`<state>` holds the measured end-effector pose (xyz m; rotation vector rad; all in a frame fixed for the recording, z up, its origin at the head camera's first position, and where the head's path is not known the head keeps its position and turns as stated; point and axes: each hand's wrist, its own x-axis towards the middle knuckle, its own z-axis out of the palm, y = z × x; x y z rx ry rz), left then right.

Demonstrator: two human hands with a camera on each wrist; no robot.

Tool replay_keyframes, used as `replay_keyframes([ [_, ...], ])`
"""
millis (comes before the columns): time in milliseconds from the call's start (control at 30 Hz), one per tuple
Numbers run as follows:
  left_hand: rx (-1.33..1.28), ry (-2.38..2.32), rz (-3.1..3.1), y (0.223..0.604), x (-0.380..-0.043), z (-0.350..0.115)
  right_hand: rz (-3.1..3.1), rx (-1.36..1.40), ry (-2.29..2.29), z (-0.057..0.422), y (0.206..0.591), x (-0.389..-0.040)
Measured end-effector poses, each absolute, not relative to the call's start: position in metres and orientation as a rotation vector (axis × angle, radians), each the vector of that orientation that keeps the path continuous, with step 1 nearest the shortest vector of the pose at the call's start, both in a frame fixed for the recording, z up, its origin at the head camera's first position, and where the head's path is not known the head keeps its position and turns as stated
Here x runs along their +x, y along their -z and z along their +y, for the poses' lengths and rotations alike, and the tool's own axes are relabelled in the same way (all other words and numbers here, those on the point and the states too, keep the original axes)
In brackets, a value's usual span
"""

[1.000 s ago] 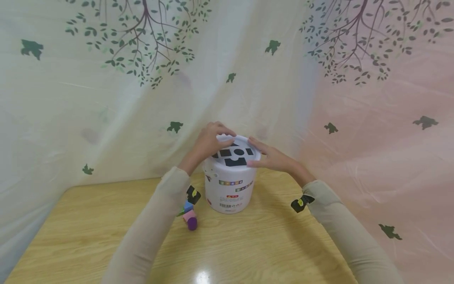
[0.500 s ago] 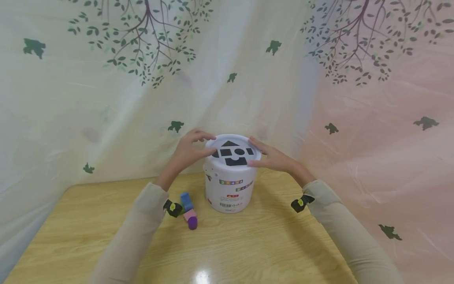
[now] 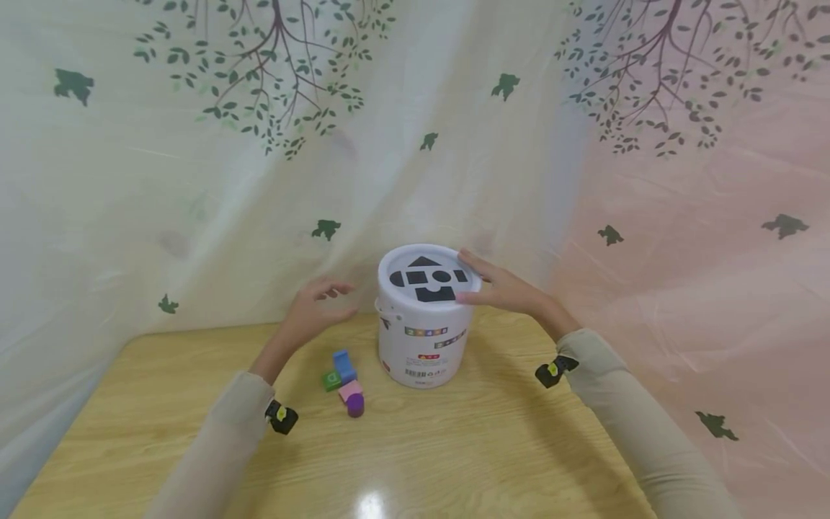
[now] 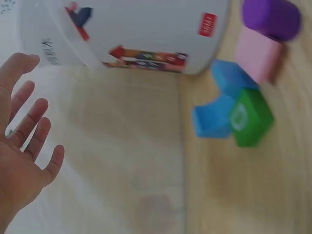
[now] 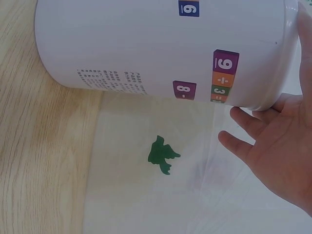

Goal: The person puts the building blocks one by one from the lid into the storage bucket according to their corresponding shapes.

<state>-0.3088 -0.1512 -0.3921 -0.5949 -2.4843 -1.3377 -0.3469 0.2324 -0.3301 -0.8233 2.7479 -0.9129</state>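
Person's at the worktop (image 3: 454, 461), both hands in view. White bucket (image 3: 424, 339) stands upright toward the far edge, approx. centre, w/ its lid (image 3: 429, 279) on top. Lid has dark shaped openings, e.g. triangle, rectangle, circle; coloured no. strips, small print & a barcode are on the side wall.

Right hand (image 3: 506, 288) is at the right side of the lid: thumb on the near part of the rim, fingers toward the far part, spread & fairly straight, resting there rather than clenched. Left hand (image 3: 318, 310) is up in the air to the left of the bucket, apart from it, fingers loosely bent, grasping nothing.

Small group of blocks on the worktop, just left of the bucket, on the near side of the left hand: blue block (image 3: 344, 366) farthest, green block (image 3: 333, 380) w/ a pale mark touching it on the left, then pink block (image 3: 350, 391), & purple block (image 3: 354, 405) nearest, right up by the pink. Can't tell if pink touches blue.

Each wrist has a black cam, left one (image 3: 282, 418) & right one (image 3: 550, 371), by light sleeves. Behind: pale curtain (image 3: 259, 216) w/ printed branches & green leaf-like shapes, pinkish over on the right.
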Motion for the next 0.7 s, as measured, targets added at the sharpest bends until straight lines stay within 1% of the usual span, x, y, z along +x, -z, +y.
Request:
replay_keyframes([
  [367, -0.712, 1.206, -2.619, 0.450, -0.306, -0.179, 2.743, -0.812, 0.925, 0.232, 0.329, -0.346],
  [700, -0.893, 1.192, -2.743, 0.475, -0.316, -0.195, 2.740, -0.809, 0.934, 0.232, 0.330, -0.347],
])
